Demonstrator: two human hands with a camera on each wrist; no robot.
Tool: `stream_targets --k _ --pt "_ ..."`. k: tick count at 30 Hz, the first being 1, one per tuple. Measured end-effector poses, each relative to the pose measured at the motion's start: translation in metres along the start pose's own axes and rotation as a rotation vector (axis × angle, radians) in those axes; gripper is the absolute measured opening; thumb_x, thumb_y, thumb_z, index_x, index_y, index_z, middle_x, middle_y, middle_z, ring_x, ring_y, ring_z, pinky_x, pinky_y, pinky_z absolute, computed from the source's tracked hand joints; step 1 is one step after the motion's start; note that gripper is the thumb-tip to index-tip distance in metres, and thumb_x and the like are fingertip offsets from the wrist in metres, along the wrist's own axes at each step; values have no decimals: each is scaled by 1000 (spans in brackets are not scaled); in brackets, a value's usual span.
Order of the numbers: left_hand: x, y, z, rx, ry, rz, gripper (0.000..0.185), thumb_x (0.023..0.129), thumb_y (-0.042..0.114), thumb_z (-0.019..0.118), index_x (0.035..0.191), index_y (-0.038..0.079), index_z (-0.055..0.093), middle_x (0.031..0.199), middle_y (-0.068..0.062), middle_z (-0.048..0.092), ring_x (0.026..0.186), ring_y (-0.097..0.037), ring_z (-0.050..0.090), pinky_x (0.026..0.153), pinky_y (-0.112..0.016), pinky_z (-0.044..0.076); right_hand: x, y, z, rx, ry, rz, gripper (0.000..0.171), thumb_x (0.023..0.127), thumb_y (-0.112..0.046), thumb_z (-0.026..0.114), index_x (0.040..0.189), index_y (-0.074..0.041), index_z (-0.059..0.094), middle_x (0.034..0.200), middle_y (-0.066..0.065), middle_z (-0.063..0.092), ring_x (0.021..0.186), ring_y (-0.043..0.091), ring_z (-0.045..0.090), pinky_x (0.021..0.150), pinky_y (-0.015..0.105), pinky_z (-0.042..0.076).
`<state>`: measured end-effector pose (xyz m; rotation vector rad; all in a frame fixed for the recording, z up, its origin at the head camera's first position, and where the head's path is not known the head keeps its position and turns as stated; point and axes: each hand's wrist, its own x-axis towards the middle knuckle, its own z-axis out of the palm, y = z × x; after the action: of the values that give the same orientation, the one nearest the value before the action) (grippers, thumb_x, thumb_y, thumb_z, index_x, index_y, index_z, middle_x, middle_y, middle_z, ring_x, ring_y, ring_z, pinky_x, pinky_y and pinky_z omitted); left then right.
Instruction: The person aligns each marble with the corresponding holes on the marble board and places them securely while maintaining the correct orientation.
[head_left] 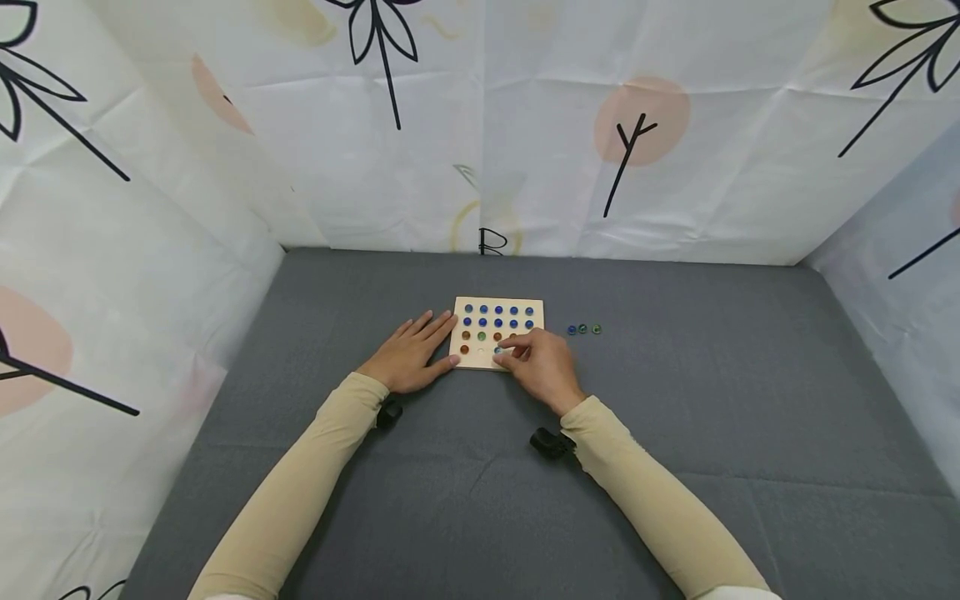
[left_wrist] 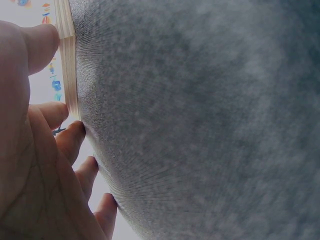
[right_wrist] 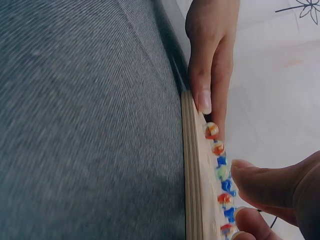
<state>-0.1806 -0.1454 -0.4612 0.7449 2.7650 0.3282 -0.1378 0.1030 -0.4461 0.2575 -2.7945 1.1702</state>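
Note:
A pale wooden board (head_left: 476, 362) with rows of shallow holes lies flat on the grey cloth. Blue marbles (head_left: 498, 322) fill its two far rows. In the third row I see amber and reddish marbles and a green marble (head_left: 482, 337). An amber marble (head_left: 465, 350) occupies the near left hole; the hole beside it is bare. My left hand (head_left: 408, 358), fingers spread, rests against the board's left edge, thumb at the near corner. With thumb and index finger, my right hand (head_left: 546, 367) pinches a bluish marble (head_left: 498, 351) at the near row, covering the holes to its right.
Several small items flank the board: a blue marble (head_left: 572, 330) and two greenish marbles (head_left: 589, 329) lie on the cloth to its right. A patterned white fabric wall (head_left: 540, 192) rises behind the table, with more fabric at both sides.

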Motion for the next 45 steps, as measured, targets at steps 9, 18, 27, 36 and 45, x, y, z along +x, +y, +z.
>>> stream_targets --k 9,18,27,36,45 --pt "0 3 -4 21 3 2 74 107 53 43 164 13 18 168 -6 19 155 -32 13 125 -53 10 5 -7 11 3 -1 -20 19 87 -21 84 102 -10 83 79 3 66 67 18 59 59 34 48" --pt "-2 4 -5 18 5 4 74 107 53 43 164 13 18 168 -7 19 155 -32 13 124 -54 11 8 -11 20 -26 -26 -3 17 86 -22 85 99 -11 83 77 2 65 69 18 60 64 36 49" --pt "-2 3 -4 10 3 7 74 107 53 43 164 14 17 168 -6 18 155 -31 12 124 -54 10 11 -13 23 -42 -37 8 17 86 -20 85 99 -11 83 77 1 70 73 19 64 72 40 52" --pt "-1 3 -4 15 1 6 74 107 53 42 164 15 16 169 -5 18 155 -31 12 125 -53 10 14 -15 24 -33 -44 28 16 87 -19 84 101 -11 83 78 3 72 70 19 64 66 40 52" --pt "-1 3 -3 14 6 5 74 107 53 42 165 15 17 169 -5 18 155 -31 12 125 -53 9 16 -13 25 -37 -41 19 15 87 -18 83 101 -11 83 76 2 71 67 17 62 63 38 51"
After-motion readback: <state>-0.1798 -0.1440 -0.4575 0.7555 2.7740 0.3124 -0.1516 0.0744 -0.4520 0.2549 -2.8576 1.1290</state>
